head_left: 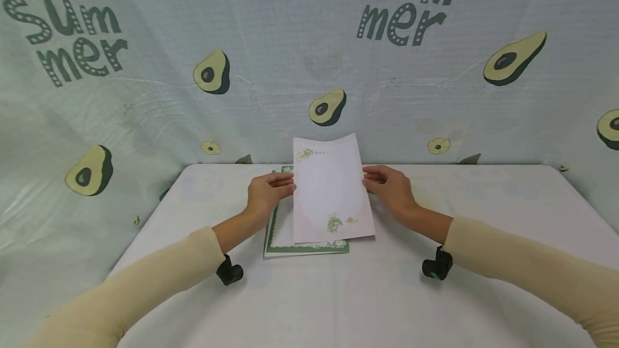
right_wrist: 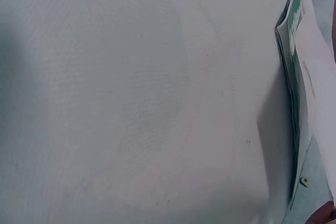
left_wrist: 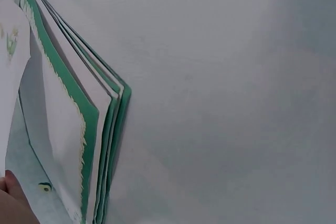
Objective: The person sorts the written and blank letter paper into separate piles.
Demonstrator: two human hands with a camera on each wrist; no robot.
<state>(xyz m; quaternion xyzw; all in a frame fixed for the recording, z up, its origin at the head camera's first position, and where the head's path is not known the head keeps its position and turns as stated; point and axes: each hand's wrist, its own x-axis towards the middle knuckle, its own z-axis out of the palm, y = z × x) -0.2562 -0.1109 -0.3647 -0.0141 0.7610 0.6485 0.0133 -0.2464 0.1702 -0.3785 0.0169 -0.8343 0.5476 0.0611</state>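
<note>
A sheet of pale pink paper [head_left: 329,192] with small floral prints at the top left and bottom is held up in the head view. My left hand [head_left: 269,192] pinches its left edge between thumb and fingers. On the opposite edge, my right hand [head_left: 389,189] pinches it the same way. Behind and below the sheet lies a stack of green-bordered papers [head_left: 280,249], partly hidden by it. The left wrist view shows several layered sheets [left_wrist: 89,135] in that stack, with the pink paper's corner [left_wrist: 13,51] at the far left.
The stack and hands are over a white-covered table [head_left: 333,305]. Behind the table's far edge hangs a pale cloth [head_left: 271,117] printed with avocados and lettering. A small black camera [head_left: 229,273] hangs under the left wrist, another black camera [head_left: 437,265] under the right.
</note>
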